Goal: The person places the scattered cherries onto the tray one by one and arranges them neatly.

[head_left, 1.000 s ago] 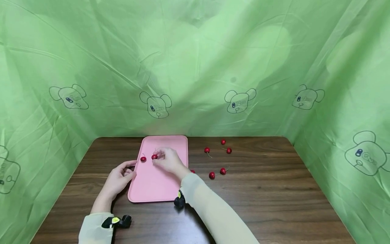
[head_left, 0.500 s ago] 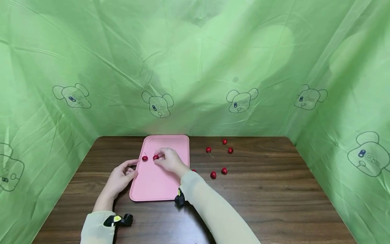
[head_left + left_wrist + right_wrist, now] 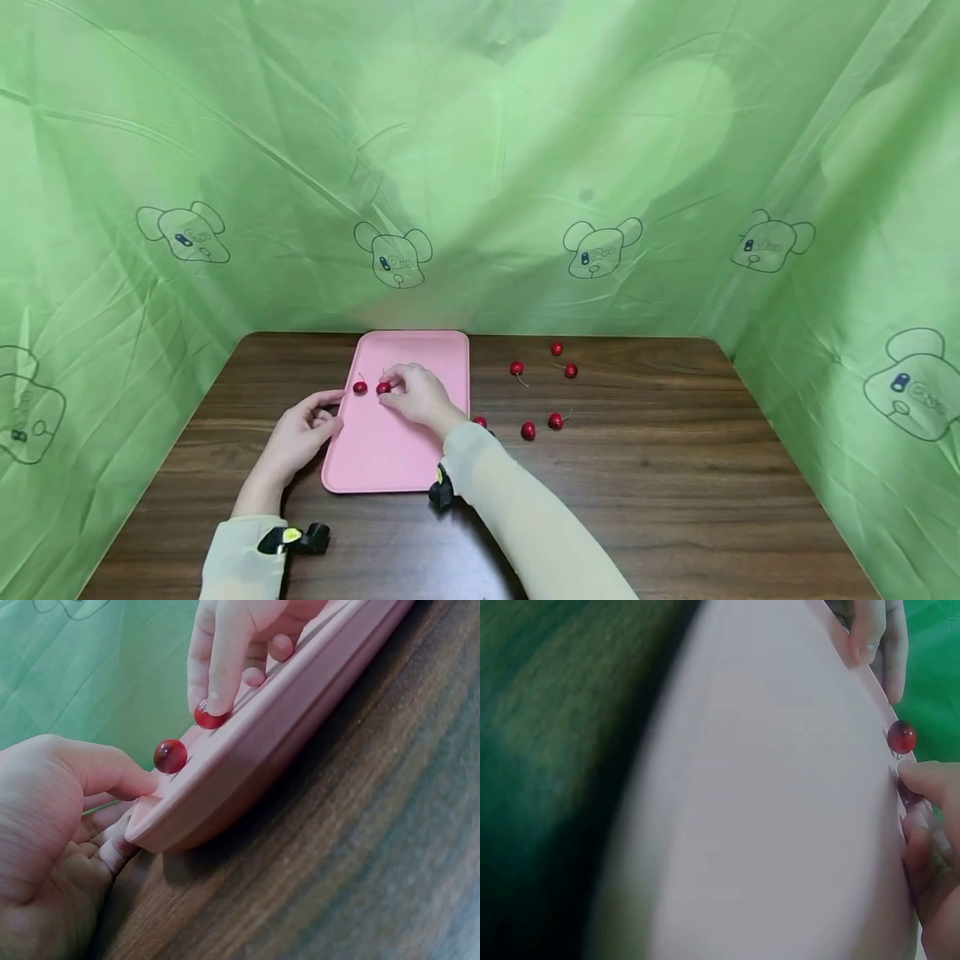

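Note:
My left hand (image 3: 296,437) holds the left edge of a pink rectangular tray (image 3: 386,467), its fingertips at the rim. In the left wrist view, one digit of the left hand (image 3: 52,817) lies over the rim and other fingers are outside it. My right hand (image 3: 420,396) reaches over the tray and pinches a red cherry (image 3: 384,387) between thumb and fingers, low at the tray surface. Just left of it, a second cherry (image 3: 360,387) with its stem up sits on the tray. In the right wrist view the pinched cherry is mostly hidden by the fingers.
Right of the tray, several cherries lie loose on the dark wooden table (image 3: 675,500): one (image 3: 557,349) at the back, another (image 3: 528,431) nearer. One cherry (image 3: 480,422) is partly hidden by the right sleeve. Green curtain (image 3: 480,167) surrounds the table's back and sides.
The whole head view has shifted slightly, moving the scene a little to the right. The right hand keeps its pinch on the cherry, and the left hand stays at the tray edge.

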Available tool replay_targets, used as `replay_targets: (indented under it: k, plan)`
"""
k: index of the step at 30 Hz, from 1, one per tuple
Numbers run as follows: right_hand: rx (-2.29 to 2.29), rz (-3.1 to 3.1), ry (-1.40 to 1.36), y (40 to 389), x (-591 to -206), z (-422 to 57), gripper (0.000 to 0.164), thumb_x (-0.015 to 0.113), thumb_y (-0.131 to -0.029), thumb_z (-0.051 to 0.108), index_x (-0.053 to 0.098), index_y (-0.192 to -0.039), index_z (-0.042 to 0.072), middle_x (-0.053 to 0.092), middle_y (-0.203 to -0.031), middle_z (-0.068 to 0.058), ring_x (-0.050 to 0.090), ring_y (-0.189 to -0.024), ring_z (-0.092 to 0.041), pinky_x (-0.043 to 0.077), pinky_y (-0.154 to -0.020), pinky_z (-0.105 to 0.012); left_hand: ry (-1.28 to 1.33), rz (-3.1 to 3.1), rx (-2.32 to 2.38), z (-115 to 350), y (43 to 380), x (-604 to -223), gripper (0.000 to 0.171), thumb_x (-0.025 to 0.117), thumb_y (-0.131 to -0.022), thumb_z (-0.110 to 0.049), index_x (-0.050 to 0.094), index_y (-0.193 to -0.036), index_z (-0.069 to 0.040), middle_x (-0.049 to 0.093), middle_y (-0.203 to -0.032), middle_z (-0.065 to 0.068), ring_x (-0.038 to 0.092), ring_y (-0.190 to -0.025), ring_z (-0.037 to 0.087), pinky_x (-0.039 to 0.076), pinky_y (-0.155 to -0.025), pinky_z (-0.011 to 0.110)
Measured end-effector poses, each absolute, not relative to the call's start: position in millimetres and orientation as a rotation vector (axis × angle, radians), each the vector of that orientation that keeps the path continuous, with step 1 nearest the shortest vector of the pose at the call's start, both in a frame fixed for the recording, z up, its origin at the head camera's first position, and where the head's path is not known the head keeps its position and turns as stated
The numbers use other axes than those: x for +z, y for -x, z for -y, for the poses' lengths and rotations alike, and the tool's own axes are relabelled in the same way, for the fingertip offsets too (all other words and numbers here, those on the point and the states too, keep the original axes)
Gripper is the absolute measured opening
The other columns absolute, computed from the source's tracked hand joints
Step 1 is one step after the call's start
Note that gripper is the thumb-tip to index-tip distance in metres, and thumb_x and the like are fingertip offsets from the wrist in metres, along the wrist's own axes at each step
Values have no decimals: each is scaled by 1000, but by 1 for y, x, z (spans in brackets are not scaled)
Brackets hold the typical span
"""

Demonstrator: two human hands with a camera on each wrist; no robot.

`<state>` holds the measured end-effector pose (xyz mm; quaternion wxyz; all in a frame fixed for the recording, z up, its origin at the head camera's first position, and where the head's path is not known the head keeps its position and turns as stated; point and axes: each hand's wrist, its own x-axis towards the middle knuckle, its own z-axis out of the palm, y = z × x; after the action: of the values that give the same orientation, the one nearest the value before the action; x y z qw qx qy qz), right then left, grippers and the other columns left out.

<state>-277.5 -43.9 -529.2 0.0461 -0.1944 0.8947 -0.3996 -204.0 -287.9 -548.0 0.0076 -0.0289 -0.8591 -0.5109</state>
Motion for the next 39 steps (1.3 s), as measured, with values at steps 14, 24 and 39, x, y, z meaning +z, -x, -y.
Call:
replay_targets:
  k: [14,24,39]
  plan:
    - [-1276,-2702,662,279,-526,41,35,88,-92,20,77,-125,12,75,-112,0,62,-104,-9,49,-98,-26,83,2698,-1590,289,205,-551,46,73,-102,-5,64,-147,-2,70,-108,15,62,-87,15,53,-72,23]
    - [-1380,-2593,679,281,-513,27,41,86,-94,15,73,-133,8,75,-121,-9,69,-112,-20,52,-101,-30,81,2692,-1585,289,204,-550,45,74,-102,-5,64,-146,-2,70,-105,15,63,-86,15,54,-72,23]
    - [-1460,-2561,725,266,-478,-43,40,84,-97,16,75,-135,11,75,-129,-12,74,-98,-18,59,-81,-28,67,2702,-1582,288,203,-549,45,73,-103,-7,64,-147,-2,68,-102,13,62,-87,15,53,-72,24]
